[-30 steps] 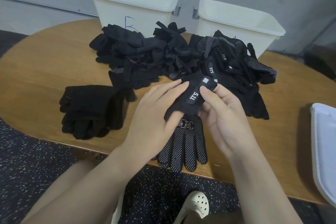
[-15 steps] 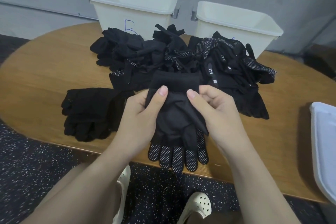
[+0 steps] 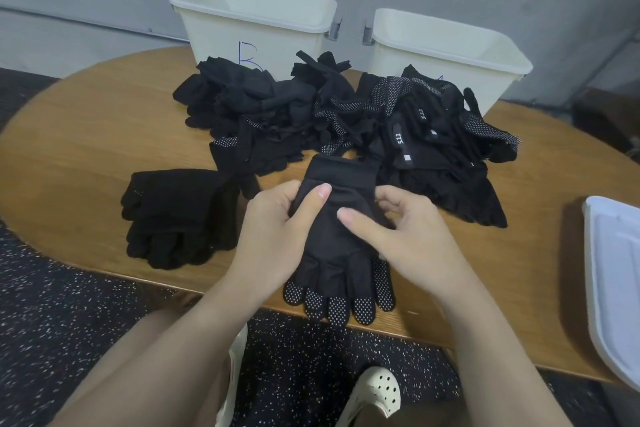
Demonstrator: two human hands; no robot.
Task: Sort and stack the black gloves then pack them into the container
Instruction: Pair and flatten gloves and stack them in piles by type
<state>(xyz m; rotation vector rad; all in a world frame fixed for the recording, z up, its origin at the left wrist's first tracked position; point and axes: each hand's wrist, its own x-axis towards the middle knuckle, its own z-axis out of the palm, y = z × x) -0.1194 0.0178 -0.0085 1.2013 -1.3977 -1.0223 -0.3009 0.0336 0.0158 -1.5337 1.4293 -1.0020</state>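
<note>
A black glove (image 3: 337, 246) lies flat near the table's front edge, on top of a dotted glove whose white-dotted fingertips (image 3: 337, 305) stick out over the edge. My left hand (image 3: 277, 239) grips the top glove's left side, thumb on top. My right hand (image 3: 408, 236) holds its right side, thumb pressing the palm area. A big loose pile of black gloves (image 3: 346, 125) lies behind. A stack of plain black gloves (image 3: 176, 215) sits to the left. Two cream containers stand at the back, one marked B (image 3: 252, 21), the other (image 3: 446, 52) to its right.
The round wooden table (image 3: 86, 135) has bare surface at the left and at the right front. A white lid or tray (image 3: 616, 281) lies at the right edge. Below the table are speckled dark floor, my knees and a cream shoe (image 3: 374, 395).
The labelled glove I held a second ago now lies spread flat on the dotted glove. Both hands have shifted down onto it, my right thumb sliding toward its middle.
</note>
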